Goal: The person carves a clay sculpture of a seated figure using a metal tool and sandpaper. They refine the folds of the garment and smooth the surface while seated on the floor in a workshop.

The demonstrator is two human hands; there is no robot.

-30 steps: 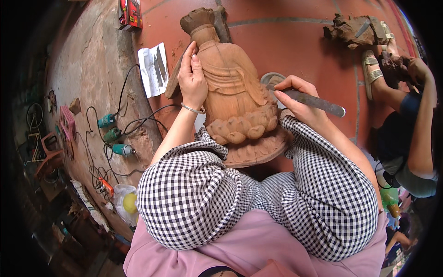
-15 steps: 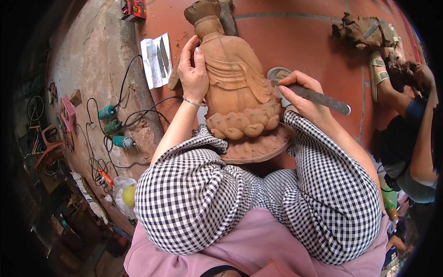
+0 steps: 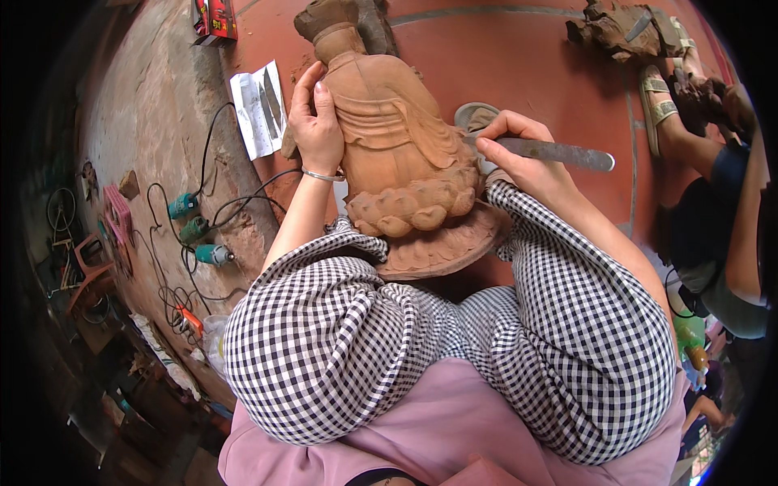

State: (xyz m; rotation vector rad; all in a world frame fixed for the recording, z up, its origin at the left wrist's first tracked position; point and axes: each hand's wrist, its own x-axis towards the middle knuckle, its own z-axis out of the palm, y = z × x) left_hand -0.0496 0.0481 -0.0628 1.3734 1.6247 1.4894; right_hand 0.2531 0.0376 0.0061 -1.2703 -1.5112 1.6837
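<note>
A reddish-brown statue [image 3: 389,113] of a robed figure leans away from me between my knees, its lotus-petal base [image 3: 413,206] nearest and a round, scalloped plinth [image 3: 450,249] below. My left hand [image 3: 318,134] grips the statue's left side near the shoulder, thumb on the front and fingers along the edge. In my right hand [image 3: 523,158] is a flat metal blade [image 3: 571,153], pinched between thumb and fingers, with its rounded end sticking out to the right. The blade's working end meets the statue's right edge just above the base; my fingers partly hide it.
White paper [image 3: 259,109] with dark blades lies left of the statue. Green power tools [image 3: 214,254] and tangled cords rest on the worn ledge. Beyond my right hand is a small bowl [image 3: 474,117]. A co-worker's sandalled foot [image 3: 658,101] and a brown carved lump [image 3: 620,32] are at right.
The whole view has shifted slightly, so most things appear further left. The blade in my right hand has turned closer to level. My left hand keeps its place on the statue.
</note>
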